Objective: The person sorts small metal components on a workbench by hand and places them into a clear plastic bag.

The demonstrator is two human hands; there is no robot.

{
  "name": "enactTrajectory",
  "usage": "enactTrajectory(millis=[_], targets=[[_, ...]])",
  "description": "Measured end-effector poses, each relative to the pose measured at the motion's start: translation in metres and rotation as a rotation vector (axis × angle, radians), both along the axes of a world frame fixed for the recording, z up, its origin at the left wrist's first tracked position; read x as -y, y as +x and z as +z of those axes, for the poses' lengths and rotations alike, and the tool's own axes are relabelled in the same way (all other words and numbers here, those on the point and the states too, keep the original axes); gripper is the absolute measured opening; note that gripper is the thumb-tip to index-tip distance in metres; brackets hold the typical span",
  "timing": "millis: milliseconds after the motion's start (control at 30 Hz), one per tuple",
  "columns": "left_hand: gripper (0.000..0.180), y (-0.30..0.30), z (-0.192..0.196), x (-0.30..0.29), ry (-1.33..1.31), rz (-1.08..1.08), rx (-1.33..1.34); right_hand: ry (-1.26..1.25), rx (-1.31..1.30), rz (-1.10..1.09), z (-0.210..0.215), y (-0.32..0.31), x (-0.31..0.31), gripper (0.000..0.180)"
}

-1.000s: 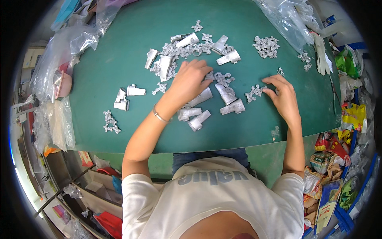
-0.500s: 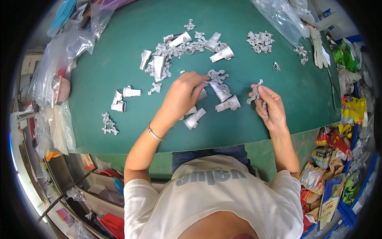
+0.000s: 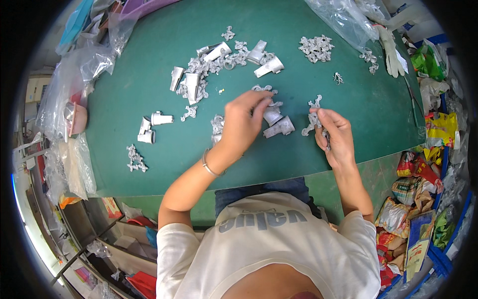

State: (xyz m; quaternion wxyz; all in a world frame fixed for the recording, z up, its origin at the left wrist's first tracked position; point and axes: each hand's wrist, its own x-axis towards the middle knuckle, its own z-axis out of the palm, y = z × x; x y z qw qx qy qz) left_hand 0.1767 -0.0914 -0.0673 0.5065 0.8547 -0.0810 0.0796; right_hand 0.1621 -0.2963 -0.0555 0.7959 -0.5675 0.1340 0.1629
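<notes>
My left hand (image 3: 244, 122) reaches over the middle of the green table, its thumb and fingertips pinched at a small cluster of grey metal castings (image 3: 263, 88). Close by its fingers lie tapered metal tubes (image 3: 280, 127), partly covered by the hand. Other small castings (image 3: 217, 124) show beside its wrist. My right hand (image 3: 337, 133) is closed round small, lobed grey castings (image 3: 313, 119), held just above the table. Part of what it grips is hidden by the fingers.
Farther back lies a mixed heap of castings and tubes (image 3: 206, 65), with a pile of small castings (image 3: 316, 49) to its right. More tubes (image 3: 147, 130) and castings (image 3: 135, 158) sit at left. Plastic bags (image 3: 343, 22) and a glove (image 3: 391, 52) line the right edge.
My left hand and forearm have shifted right, covering tubes seen before and uncovering castings beside the wrist. My right hand keeps its grip, turned slightly. The whole view has shifted a little.
</notes>
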Motion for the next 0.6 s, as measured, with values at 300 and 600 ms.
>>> enactTrajectory(millis=[300,600], targets=[[0.019,-0.018,0.031,-0.009,-1.037,-0.007,-0.669,0.011,0.053,0.036,0.007,-0.004,-0.005,0.017],[0.018,-0.031,0.046,-0.008,-1.114,-0.067,-0.675,-0.024,0.146,0.08,0.015,-0.01,-0.007,0.017]])
